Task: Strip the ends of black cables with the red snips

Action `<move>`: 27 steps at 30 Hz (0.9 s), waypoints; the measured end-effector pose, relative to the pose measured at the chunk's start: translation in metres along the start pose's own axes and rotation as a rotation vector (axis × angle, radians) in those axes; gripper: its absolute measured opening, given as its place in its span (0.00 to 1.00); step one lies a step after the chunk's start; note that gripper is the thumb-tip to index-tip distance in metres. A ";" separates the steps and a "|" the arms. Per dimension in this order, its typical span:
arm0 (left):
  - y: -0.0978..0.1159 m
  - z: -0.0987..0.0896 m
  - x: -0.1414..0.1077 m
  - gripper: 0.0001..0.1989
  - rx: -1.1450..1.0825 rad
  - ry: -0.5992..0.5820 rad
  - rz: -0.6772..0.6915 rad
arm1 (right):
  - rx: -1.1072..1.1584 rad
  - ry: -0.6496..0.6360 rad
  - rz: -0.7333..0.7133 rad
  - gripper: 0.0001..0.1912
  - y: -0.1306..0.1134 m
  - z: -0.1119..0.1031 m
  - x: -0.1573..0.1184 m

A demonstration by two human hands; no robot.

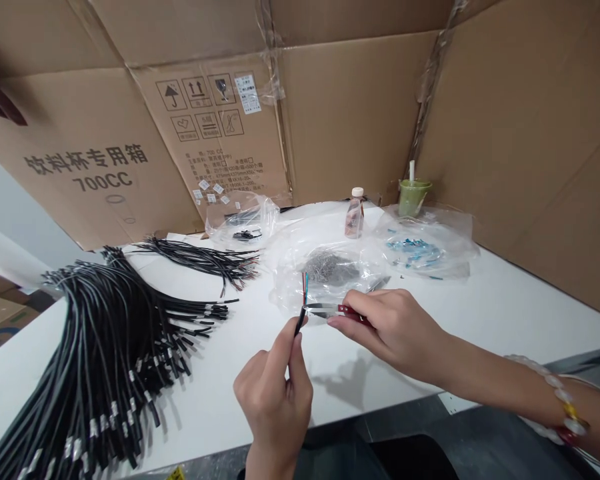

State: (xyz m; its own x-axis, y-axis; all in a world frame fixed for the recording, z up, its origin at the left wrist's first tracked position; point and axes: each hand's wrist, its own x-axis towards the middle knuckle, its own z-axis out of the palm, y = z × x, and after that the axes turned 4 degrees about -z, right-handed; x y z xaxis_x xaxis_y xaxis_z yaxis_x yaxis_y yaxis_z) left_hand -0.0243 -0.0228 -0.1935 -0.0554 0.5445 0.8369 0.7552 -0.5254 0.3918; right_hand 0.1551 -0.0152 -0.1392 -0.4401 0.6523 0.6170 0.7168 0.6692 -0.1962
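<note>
My left hand (277, 387) is closed, pinching a black cable (300, 321) between thumb and fingers. From the cable's stripped top end, thin coloured wires (305, 287), red and blue-green among them, point upward. My right hand (385, 327) is closed on red-handled tweezers (325, 309). The slim metal tips of this tool reach left and touch, or nearly touch, the cable where the black jacket ends. Whether the tips grip anything is too small to tell. Both hands are raised above the white table (260, 333).
A large bundle of black cables (95, 333) covers the table's left, with a smaller bunch of cables (195, 257) behind it. Clear bags hold grey pieces (330, 265) and blue pieces (415, 252). A bottle (354, 217) and green cup (413, 198) stand before cardboard walls (350, 113).
</note>
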 end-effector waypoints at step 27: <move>0.000 -0.008 -0.004 0.12 -0.002 -0.003 0.062 | -0.219 0.107 -0.158 0.25 -0.009 -0.007 -0.008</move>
State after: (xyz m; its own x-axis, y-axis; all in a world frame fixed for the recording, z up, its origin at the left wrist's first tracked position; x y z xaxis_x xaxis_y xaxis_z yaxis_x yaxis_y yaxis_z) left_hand -0.0291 -0.0307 -0.1937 -0.0067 0.5126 0.8586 0.7562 -0.5592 0.3398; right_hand 0.1556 -0.0286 -0.1370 -0.5049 0.4971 0.7057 0.7486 0.6592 0.0713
